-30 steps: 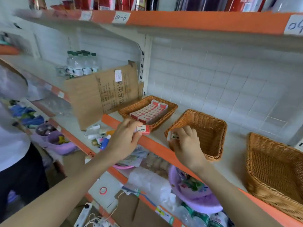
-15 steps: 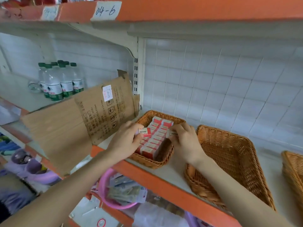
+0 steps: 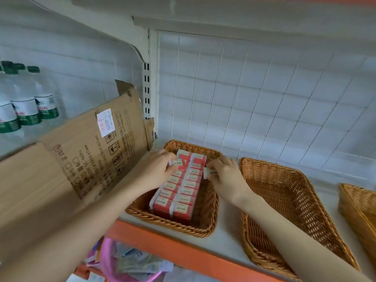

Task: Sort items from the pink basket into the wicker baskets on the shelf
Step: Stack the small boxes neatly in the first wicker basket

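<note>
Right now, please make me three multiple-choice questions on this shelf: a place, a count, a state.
1. Where do the red boxes lie?
A. among the bottles
B. in the left wicker basket
C. on the floor
2. How many wicker baskets stand on the shelf?
A. one
B. two
C. three
3. What is the left hand doing?
A. pinching a small box
B. lying flat and empty
C. gripping a bottle
Key: 1 B, the boxes fill rows inside that basket. 2 C, the left one, the middle basket and the right basket, cut by the frame edge. 3 A, fingers close on the box above the basket.
</note>
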Demonstrator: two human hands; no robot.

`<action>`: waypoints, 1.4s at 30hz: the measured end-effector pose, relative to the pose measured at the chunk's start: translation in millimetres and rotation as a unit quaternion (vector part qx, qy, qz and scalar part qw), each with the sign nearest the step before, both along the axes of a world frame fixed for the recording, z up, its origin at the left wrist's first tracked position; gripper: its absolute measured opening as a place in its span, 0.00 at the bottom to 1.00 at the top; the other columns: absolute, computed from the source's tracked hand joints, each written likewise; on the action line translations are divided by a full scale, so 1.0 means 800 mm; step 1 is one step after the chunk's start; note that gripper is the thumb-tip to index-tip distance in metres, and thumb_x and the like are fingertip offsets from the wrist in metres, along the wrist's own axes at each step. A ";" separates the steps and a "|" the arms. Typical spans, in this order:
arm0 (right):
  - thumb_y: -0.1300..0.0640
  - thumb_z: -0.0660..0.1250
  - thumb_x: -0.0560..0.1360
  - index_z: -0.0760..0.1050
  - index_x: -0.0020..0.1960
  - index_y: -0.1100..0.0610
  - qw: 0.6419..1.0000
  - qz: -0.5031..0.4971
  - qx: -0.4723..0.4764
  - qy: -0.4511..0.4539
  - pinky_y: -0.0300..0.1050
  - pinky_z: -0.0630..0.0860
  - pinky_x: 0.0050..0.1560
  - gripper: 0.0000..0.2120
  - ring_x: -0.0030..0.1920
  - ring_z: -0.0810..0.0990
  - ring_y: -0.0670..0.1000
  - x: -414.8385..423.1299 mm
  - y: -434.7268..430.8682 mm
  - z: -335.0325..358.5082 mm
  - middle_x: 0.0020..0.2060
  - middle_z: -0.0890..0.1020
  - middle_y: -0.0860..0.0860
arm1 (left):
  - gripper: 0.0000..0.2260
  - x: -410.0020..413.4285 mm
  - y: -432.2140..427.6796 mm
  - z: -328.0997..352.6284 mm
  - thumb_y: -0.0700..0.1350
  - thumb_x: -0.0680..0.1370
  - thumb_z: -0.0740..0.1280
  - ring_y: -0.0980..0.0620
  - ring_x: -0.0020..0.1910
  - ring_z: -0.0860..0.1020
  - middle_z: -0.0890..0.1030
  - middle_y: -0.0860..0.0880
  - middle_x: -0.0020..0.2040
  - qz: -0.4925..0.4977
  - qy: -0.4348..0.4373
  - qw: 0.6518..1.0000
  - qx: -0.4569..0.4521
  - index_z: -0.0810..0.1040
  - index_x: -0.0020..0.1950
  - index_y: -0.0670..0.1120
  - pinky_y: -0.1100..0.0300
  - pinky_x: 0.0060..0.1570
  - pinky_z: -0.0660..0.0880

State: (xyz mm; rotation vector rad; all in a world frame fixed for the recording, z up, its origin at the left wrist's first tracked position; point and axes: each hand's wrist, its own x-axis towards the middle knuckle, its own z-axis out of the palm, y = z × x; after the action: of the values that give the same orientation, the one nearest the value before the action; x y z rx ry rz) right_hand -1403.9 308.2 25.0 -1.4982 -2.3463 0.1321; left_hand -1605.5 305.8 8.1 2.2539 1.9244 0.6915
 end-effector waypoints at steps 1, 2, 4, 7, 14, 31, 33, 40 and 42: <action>0.59 0.60 0.76 0.71 0.64 0.59 1.000 -0.009 -0.004 -0.003 0.49 0.65 0.63 0.16 0.62 0.67 0.58 -0.003 0.002 -0.001 0.59 0.72 0.55 | 0.16 0.000 0.009 -0.002 0.49 0.80 0.61 0.52 0.65 0.69 0.73 0.51 0.64 -0.007 0.007 1.000 -0.004 0.72 0.67 0.49 0.54 0.65 0.67; 0.59 0.60 0.77 0.70 0.64 0.59 1.000 -0.020 -0.010 -0.004 0.49 0.65 0.63 0.16 0.62 0.67 0.57 -0.007 0.003 -0.002 0.59 0.72 0.55 | 0.16 -0.001 0.018 -0.003 0.49 0.80 0.61 0.52 0.64 0.69 0.73 0.51 0.64 -0.015 0.006 1.000 -0.010 0.72 0.67 0.49 0.56 0.64 0.67; 0.58 0.60 0.77 0.70 0.65 0.58 0.999 -0.044 -0.028 -0.002 0.49 0.64 0.63 0.16 0.62 0.66 0.57 -0.016 0.006 -0.003 0.60 0.71 0.55 | 0.16 -0.001 0.034 -0.003 0.49 0.80 0.61 0.52 0.62 0.70 0.73 0.50 0.63 -0.037 0.006 0.999 -0.026 0.72 0.67 0.48 0.62 0.58 0.65; 0.58 0.60 0.77 0.70 0.64 0.58 0.996 -0.066 -0.058 0.001 0.48 0.64 0.63 0.16 0.63 0.65 0.57 -0.030 0.010 -0.003 0.60 0.71 0.55 | 0.16 -0.004 0.054 -0.004 0.49 0.80 0.60 0.53 0.60 0.71 0.73 0.50 0.62 -0.064 0.029 0.997 -0.035 0.71 0.67 0.48 0.65 0.52 0.63; 0.60 0.61 0.76 0.73 0.61 0.60 0.994 -0.082 -0.072 0.024 0.48 0.67 0.60 0.15 0.61 0.68 0.57 -0.045 0.014 -0.001 0.57 0.73 0.56 | 0.12 -0.010 0.079 -0.011 0.48 0.80 0.61 0.52 0.59 0.70 0.74 0.52 0.58 -0.098 0.049 0.993 -0.036 0.75 0.62 0.48 0.61 0.55 0.66; 0.60 0.62 0.76 0.74 0.61 0.58 0.996 -0.071 -0.039 0.035 0.40 0.63 0.55 0.14 0.59 0.69 0.55 -0.037 0.023 -0.006 0.55 0.74 0.55 | 0.08 -0.003 0.092 -0.027 0.45 0.79 0.62 0.53 0.44 0.73 0.72 0.51 0.46 -0.074 0.036 0.996 0.018 0.79 0.44 0.45 0.62 0.42 0.71; 0.60 0.62 0.76 0.73 0.62 0.58 0.996 -0.070 -0.041 0.034 0.40 0.64 0.56 0.14 0.60 0.68 0.55 -0.037 0.024 -0.007 0.57 0.73 0.55 | 0.08 -0.002 0.092 -0.029 0.45 0.80 0.62 0.53 0.45 0.74 0.73 0.50 0.48 -0.067 0.041 0.997 0.026 0.79 0.47 0.44 0.61 0.42 0.72; 0.60 0.61 0.77 0.72 0.63 0.58 0.996 -0.067 -0.042 0.038 0.41 0.64 0.58 0.15 0.61 0.68 0.55 -0.039 0.031 -0.009 0.57 0.73 0.55 | 0.07 0.000 0.093 -0.031 0.44 0.80 0.61 0.52 0.46 0.73 0.74 0.49 0.52 -0.059 0.031 0.997 0.043 0.77 0.52 0.43 0.62 0.40 0.68; 0.60 0.61 0.77 0.72 0.63 0.59 0.996 -0.071 -0.045 0.037 0.42 0.65 0.58 0.15 0.61 0.68 0.55 -0.040 0.035 -0.010 0.58 0.72 0.55 | 0.07 0.000 0.093 -0.031 0.44 0.79 0.62 0.52 0.47 0.74 0.73 0.49 0.53 -0.058 0.023 0.997 0.048 0.75 0.54 0.44 0.63 0.40 0.67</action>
State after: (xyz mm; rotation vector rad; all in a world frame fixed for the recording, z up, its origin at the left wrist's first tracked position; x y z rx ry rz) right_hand -1435.8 336.4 17.2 -1.6678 -2.1935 0.2561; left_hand -1605.4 380.3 -16.8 2.4381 1.7982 0.7375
